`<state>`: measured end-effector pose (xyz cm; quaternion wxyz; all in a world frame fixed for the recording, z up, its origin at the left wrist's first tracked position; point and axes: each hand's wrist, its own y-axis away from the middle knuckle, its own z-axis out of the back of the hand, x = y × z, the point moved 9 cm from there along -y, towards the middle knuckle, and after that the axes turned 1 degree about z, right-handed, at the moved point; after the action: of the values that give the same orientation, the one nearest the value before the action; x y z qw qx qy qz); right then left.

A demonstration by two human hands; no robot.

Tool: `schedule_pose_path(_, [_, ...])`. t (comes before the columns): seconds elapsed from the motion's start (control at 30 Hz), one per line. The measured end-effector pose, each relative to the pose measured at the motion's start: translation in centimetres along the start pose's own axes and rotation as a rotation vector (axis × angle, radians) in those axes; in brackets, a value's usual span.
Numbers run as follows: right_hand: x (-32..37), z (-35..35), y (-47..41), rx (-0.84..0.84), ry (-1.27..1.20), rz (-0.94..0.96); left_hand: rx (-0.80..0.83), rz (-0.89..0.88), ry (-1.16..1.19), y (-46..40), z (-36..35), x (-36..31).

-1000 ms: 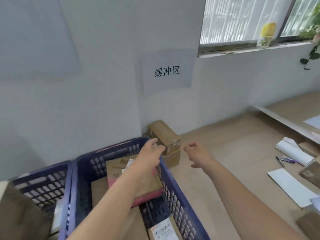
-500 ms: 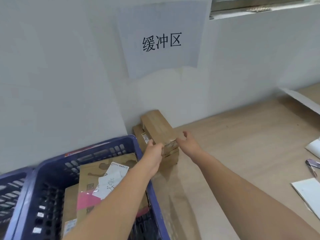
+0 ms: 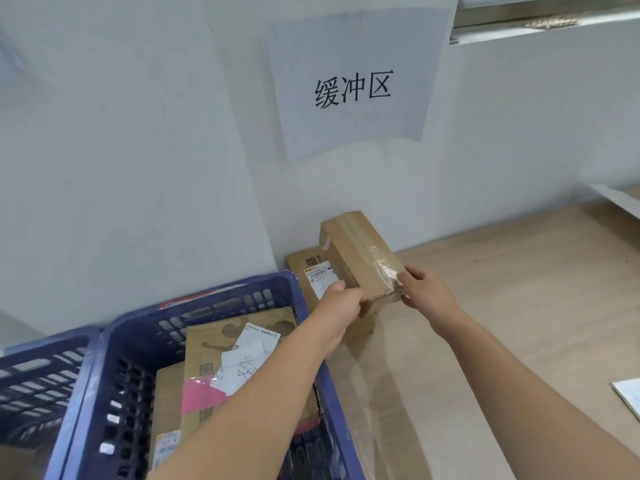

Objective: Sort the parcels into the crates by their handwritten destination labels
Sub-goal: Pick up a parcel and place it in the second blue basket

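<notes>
Two hands, left hand [image 3: 341,303] and right hand [image 3: 427,292], clamp the taped brown cardboard parcel [image 3: 360,252] between them; lift level, then turn it to read its label.

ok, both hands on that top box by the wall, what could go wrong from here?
1. The top box rests on a lower box; lifting may drag that one along.
2. Both hands, left and right, grip only its near end, so the far end may dip.
3. Its label isn't visible, so the blue crate could be wrong.
</notes>
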<state>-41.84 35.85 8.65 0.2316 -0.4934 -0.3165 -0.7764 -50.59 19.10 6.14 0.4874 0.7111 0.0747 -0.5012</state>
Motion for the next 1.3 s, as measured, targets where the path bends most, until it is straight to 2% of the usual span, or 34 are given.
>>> schedule_pose_path(0.2, [7.2, 2.9, 5.9, -0.042, -0.146, 0.125, 0.067, -0.133, 0.014, 9.0, 0.2, -4.7])
schedule_pose_path(0.3, [11.0, 2.7, 9.1, -0.042, -0.181, 0.211, 0.012, -0.224, 0.017, 13.0, 3.1, -6.8])
schedule_pose_path(0.57, [18.8, -0.7, 23.4, 0.017, -0.157, 0.479, 0.020, -0.468, 0.105, 27.9, 12.1, -8.4])
schedule_pose_path(0.7, [19.1, -3.4, 31.2, -0.002, -0.149, 0.540, -0.005, -0.562, 0.054, 36.0, 14.9, -5.4])
schedule_pose_path(0.8, [18.1, -6.3, 37.3, 0.015, -0.124, 0.577, -0.012, -0.557, 0.139, 41.3, 17.7, -1.3])
schedule_pose_path(0.9, [16.7, -9.6, 43.1, 0.030, -0.082, 0.623, -0.061, -0.475, 0.307, 44.9, 20.9, 3.5])
schedule_pose_path(1.0, [14.5, -13.0, 47.3, 0.083, -0.067, 0.587, -0.108, -0.445, 0.383, 47.7, 24.1, 7.7])
schedule_pose_path(1.1, [13.0, -15.4, 50.6, 0.153, -0.040, 0.563, -0.168, -0.428, 0.338, 50.2, 26.1, 10.8])
schedule_pose_path(1.2, [12.7, -15.7, 52.5, 0.151, -0.035, 0.543, -0.162, -0.436, 0.309, 51.7, 26.5, 12.8])
schedule_pose_path(1.3, [12.2, -15.8, 53.7, 0.180, -0.064, 0.443, -0.160, -0.495, 0.286, 52.9, 26.6, 13.3])
